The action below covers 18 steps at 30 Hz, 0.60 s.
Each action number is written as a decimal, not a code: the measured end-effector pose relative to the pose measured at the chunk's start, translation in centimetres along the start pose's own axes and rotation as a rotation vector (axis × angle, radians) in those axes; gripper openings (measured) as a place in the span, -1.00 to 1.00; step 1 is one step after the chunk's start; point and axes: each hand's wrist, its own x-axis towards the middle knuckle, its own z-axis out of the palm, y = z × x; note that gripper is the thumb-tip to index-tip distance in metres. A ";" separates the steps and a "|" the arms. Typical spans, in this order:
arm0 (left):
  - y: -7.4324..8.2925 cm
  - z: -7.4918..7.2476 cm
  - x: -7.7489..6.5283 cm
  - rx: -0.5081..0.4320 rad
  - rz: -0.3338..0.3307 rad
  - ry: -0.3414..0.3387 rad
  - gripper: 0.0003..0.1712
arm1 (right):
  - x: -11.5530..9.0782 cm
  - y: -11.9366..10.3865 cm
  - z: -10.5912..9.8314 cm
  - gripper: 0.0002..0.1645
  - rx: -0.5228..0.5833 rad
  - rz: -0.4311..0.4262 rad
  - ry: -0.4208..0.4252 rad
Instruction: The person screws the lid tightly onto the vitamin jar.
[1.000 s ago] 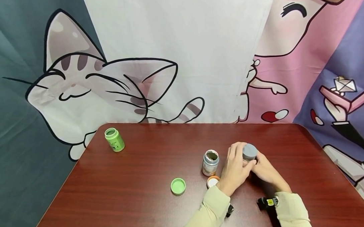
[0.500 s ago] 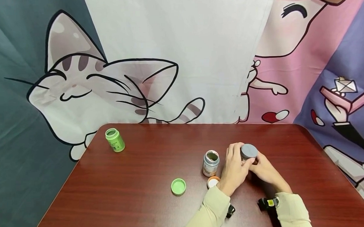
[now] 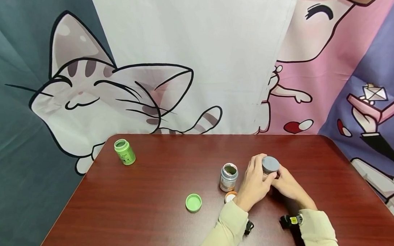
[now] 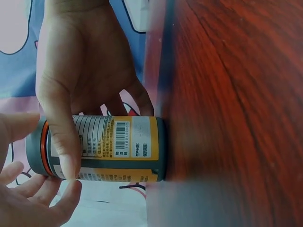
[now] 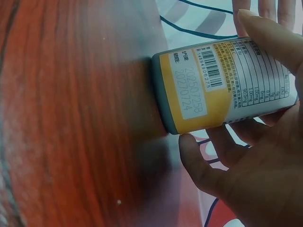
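Upright at the right of the table, a grey-based bottle point(image 4: 118, 146) with a yellow and white label is held between both hands. My left hand point(image 3: 254, 188) grips the grey lid point(image 3: 271, 164) at its top, thumb and fingers around its edge. My right hand point(image 3: 288, 185) holds the bottle's body from the right, its thumb across the label in the left wrist view. An orange-red ring shows below the lid there. A barcode, a printed table and date numbers face the right wrist camera. The bottle's base is close to the tabletop.
Left of my hands stands an uncapped grey bottle point(image 3: 228, 178). An orange cap point(image 3: 230, 196), white inside, lies before it, partly behind my left wrist. A green lid point(image 3: 193, 202) lies farther left. An uncapped green bottle point(image 3: 125, 152) stands near the table's point(image 3: 153, 182) far left corner.
The lidded bottle shifts slightly between the hands, leftward and then back. Both hands keep their hold on it; the other bottles and caps stay put.
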 end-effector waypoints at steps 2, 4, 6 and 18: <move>0.0 0.0 0.0 0.010 0.006 -0.005 -0.41 | 0.0 0.0 0.0 -0.41 -0.001 0.003 -0.001; 0.0 0.0 -0.1 0.025 0.020 -0.012 -0.44 | 0.0 0.1 0.1 -0.41 0.006 0.005 0.003; 0.1 -0.1 -0.1 0.041 0.037 -0.021 -0.46 | 0.0 0.1 0.1 -0.41 0.008 0.001 0.010; -0.1 0.1 -0.5 0.022 0.066 -0.057 -0.37 | -0.2 0.6 0.4 -0.41 0.028 -0.050 0.021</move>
